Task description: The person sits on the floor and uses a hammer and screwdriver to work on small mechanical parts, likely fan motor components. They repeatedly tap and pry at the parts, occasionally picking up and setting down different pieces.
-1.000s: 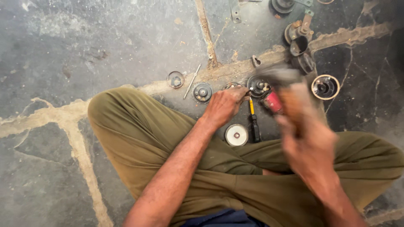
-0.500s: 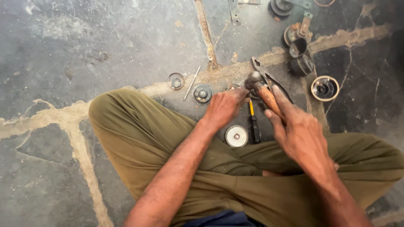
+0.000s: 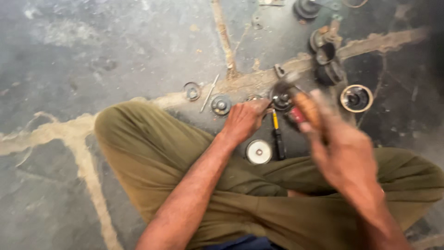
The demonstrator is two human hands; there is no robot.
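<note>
Hammer [image 3: 296, 95], wooden-handled, strikes round metal part [image 3: 280, 99].

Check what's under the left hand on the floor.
The left hand presses on a small round dark metal part at its fingertips; a yellow-and-black screwdriver lies beside it. Whatever sits beneath the palm is covered.

The person is wearing loose olive-green trousers [image 3: 152, 153], creasing at the knees, with a strip of dark blue cloth [image 3: 240, 243] showing at the waist. Both forearms are showing bare, sleeveless.
</note>
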